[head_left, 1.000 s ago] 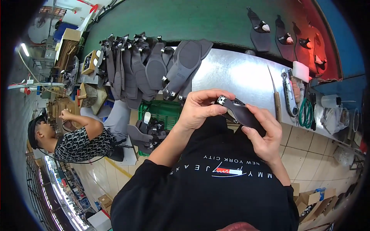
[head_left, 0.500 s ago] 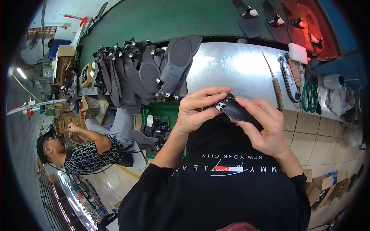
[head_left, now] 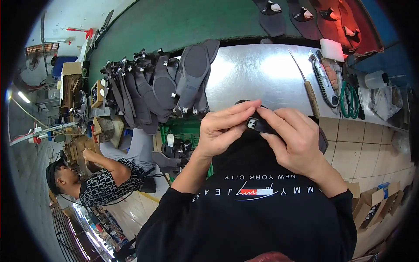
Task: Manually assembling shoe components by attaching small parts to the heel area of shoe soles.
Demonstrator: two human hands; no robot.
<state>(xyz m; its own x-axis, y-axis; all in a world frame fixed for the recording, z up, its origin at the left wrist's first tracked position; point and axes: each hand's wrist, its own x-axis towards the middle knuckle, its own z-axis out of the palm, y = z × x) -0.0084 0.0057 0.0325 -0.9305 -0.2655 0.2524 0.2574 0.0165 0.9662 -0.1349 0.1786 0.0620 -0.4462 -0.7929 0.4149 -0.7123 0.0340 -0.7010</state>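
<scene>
A black sandal (head_left: 265, 127) is between my two hands, held over the near edge of the metal table. My left hand (head_left: 222, 131) pinches its strap, with fingers straight and close together and the thumb below. On its other side my right hand (head_left: 296, 136) grips it, fingertips meeting those of the left. A glossy strap end with a black-and-white patch (head_left: 252, 123) pokes out between the hands. Part of the sole shows past my right hand; the fingers hide the rest.
Dark grey sandals (head_left: 192, 81) lie piled at the left of the metal table (head_left: 244, 70). A wooden-handled awl (head_left: 311, 98), utility knife (head_left: 325, 83) and green-handled scissors (head_left: 349, 100) lie right. Beyond runs a green surface (head_left: 187, 26) bearing sandals. A co-worker (head_left: 104, 179) sits left, near a green crate (head_left: 187, 136).
The sandal has turned, so its broad dark face is now mostly covered by my right hand. My right fingers have moved in toward the left ones. The view has shifted slightly.
</scene>
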